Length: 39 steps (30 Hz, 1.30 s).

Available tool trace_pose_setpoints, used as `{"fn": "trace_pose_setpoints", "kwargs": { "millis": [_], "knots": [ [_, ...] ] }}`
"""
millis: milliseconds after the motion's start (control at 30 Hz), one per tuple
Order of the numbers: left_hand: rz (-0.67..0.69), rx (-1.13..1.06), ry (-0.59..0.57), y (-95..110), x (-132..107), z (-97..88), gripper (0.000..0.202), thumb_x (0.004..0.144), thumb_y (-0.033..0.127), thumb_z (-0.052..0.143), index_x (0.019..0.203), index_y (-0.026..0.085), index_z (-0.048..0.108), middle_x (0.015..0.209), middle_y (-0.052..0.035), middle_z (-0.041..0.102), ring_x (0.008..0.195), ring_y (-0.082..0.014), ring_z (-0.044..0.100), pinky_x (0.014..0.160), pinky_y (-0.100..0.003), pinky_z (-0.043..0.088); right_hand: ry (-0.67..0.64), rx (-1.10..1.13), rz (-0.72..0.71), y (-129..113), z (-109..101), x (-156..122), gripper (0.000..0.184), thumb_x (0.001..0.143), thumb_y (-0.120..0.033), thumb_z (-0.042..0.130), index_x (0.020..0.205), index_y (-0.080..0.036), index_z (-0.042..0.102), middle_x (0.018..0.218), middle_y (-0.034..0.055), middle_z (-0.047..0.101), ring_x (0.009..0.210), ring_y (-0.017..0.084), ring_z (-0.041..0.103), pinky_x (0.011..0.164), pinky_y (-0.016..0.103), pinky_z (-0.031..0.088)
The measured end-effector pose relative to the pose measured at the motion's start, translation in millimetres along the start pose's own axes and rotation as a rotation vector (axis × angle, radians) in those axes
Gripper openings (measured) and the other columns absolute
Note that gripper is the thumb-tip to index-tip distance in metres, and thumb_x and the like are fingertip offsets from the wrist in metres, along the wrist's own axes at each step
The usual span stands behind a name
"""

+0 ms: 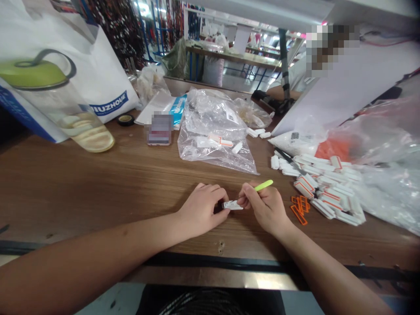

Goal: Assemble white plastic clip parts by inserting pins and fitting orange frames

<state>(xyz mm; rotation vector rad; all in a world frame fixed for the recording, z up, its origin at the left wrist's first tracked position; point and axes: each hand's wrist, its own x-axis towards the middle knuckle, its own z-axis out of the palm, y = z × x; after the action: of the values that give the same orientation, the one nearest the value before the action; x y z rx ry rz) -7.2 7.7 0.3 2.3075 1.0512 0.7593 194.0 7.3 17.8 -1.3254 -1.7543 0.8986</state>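
My left hand (204, 206) rests on the wooden table (98, 188) with its fingers curled around one end of a small white plastic piece (232, 204). My right hand (265, 205) is closed in a pinch on a thin lime-green tool (263, 185), whose tip meets the other end of the white piece. Both hands sit close together near the table's front edge. To the right lies a heap of similar white pieces (324, 188), some with orange trim, and a few loose orange frames (299, 208).
A clear plastic bag (213, 131) holding a few white pieces lies behind the hands. A jar with a green lid (59, 100), a white shopping bag (98, 74), a roll of tape (125, 119) and a phone (159, 129) stand at back left. More plastic bags (377, 144) fill the right. Another person's arm (282, 92) shows beyond.
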Motion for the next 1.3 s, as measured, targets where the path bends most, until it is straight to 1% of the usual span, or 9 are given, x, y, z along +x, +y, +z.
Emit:
{"fn": "trace_pose_setpoints", "kwargs": {
  "millis": [133,333,400,500,567,667,1067,1200,1300],
  "knots": [
    [0.003,0.005,0.004,-0.2,0.1,0.3,0.009,0.086,0.028,0.062,0.087,0.021,0.057,0.079,0.0022,0.059,0.079,-0.0182,0.058,0.076,-0.036,0.036,-0.041,-0.037,0.001,-0.5,-0.5,0.6,0.044,0.098,-0.048,0.046,0.071,-0.017,0.064,0.065,0.0040,0.068,0.057,0.014,0.063,0.054,0.023,0.050],
    [0.012,0.020,0.004,-0.8,0.3,0.9,0.012,0.087,0.028,0.062,0.084,0.020,0.054,0.080,0.0017,0.059,0.079,-0.0180,0.057,0.075,-0.035,0.036,-0.082,-0.157,-0.061,-4.0,-1.4,-3.1,0.039,0.100,-0.042,0.044,0.074,-0.019,0.063,0.066,0.0025,0.067,0.061,0.015,0.064,0.059,0.024,0.050],
    [0.011,0.018,0.002,-0.5,0.4,0.7,0.011,0.086,0.028,0.062,0.084,0.020,0.055,0.080,0.0017,0.059,0.079,-0.0182,0.057,0.075,-0.035,0.036,-0.055,-0.145,-0.072,-4.8,-1.5,-3.7,0.039,0.099,-0.041,0.046,0.074,-0.019,0.064,0.066,0.0027,0.067,0.060,0.015,0.064,0.059,0.024,0.050],
    [0.011,0.003,0.001,-0.2,0.3,0.4,0.009,0.086,0.027,0.062,0.088,0.021,0.056,0.081,0.0018,0.060,0.080,-0.0184,0.058,0.076,-0.036,0.036,0.027,-0.056,-0.061,-4.4,-1.7,-3.6,0.040,0.099,-0.041,0.048,0.072,-0.018,0.065,0.065,0.0031,0.067,0.056,0.014,0.063,0.055,0.023,0.049],
    [0.014,0.000,0.001,-0.5,0.1,0.2,0.008,0.086,0.027,0.062,0.088,0.021,0.057,0.082,0.0016,0.061,0.081,-0.0186,0.058,0.077,-0.036,0.036,0.038,-0.015,-0.048,-3.4,-1.6,-3.6,0.040,0.098,-0.041,0.049,0.072,-0.017,0.066,0.064,0.0029,0.067,0.055,0.013,0.062,0.054,0.023,0.049],
    [0.014,0.008,0.002,-1.3,0.0,0.5,0.008,0.086,0.027,0.062,0.087,0.021,0.057,0.082,0.0016,0.061,0.081,-0.0187,0.058,0.076,-0.036,0.035,0.004,-0.001,-0.039,-2.3,-0.4,-4.6,0.038,0.098,-0.040,0.049,0.073,-0.017,0.066,0.064,0.0023,0.067,0.056,0.013,0.063,0.056,0.023,0.050],
    [0.018,0.009,0.009,-2.0,-0.1,2.0,0.011,0.087,0.028,0.062,0.086,0.020,0.054,0.080,0.0023,0.059,0.080,-0.0176,0.056,0.075,-0.035,0.035,-0.016,-0.008,-0.020,0.5,1.5,-2.9,0.040,0.099,-0.043,0.048,0.073,-0.018,0.065,0.063,0.0017,0.067,0.056,0.013,0.062,0.057,0.023,0.049],
    [0.013,0.013,0.007,-1.9,-0.1,1.6,0.011,0.088,0.029,0.061,0.086,0.020,0.055,0.082,0.0017,0.060,0.080,-0.0179,0.057,0.076,-0.035,0.035,-0.071,-0.007,-0.001,-1.6,-0.2,-2.5,0.040,0.099,-0.043,0.046,0.074,-0.018,0.063,0.065,0.0016,0.066,0.057,0.013,0.062,0.056,0.023,0.049],
    [0.009,0.022,0.000,-1.4,0.3,1.3,0.012,0.087,0.028,0.062,0.084,0.020,0.054,0.082,0.0016,0.060,0.079,-0.0177,0.056,0.075,-0.035,0.035,-0.109,-0.060,-0.025,-4.3,-1.1,-2.6,0.041,0.100,-0.043,0.044,0.073,-0.018,0.062,0.067,0.0020,0.066,0.060,0.013,0.061,0.058,0.024,0.048]
  ]
}}
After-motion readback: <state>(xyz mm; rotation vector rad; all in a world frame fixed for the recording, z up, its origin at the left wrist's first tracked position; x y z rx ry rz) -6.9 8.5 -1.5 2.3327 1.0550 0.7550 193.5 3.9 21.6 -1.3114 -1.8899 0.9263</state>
